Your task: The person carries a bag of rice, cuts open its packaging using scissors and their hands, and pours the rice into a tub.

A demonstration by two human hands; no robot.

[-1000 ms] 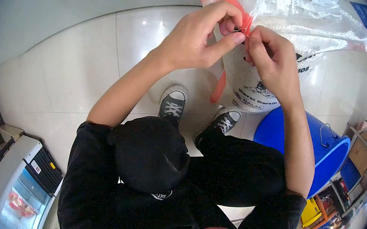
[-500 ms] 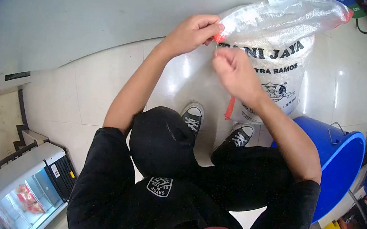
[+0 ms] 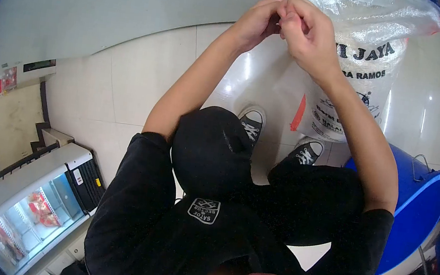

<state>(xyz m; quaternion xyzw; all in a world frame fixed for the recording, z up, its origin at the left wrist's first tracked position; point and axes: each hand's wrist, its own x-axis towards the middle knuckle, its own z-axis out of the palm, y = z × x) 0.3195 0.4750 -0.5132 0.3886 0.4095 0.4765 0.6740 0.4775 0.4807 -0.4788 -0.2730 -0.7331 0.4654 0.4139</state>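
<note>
In the head view, a black-clad left knee (image 3: 210, 147) is raised close to the camera. Past it, the left hand (image 3: 258, 24) and the right hand (image 3: 309, 38) are brought together beside the upper left edge of a printed sack (image 3: 372, 63). The right fingers are curled in narrow, with the thumb set against them; the left fingers are partly covered, so how tightly they are closed cannot be told. What is pinched between the hands is hidden.

This is judged to be fine fingertip work, best done with one hand used as a steady anchor and short, even pulls made by the other. The fingertips would be better seen if the right knuckles were tilted aside.

Under the right forearm (image 3: 365, 139), a blue bucket (image 3: 406, 166) is placed close enough to be knocked, so elbow movement is best limited. The sack is stood on the floor beyond the right shoe (image 3: 307, 150), its slack, shiny top slumped rightward; it could be shifted by hard tugging. A red strip (image 3: 299, 113) is seen at its lower left side.
</note>
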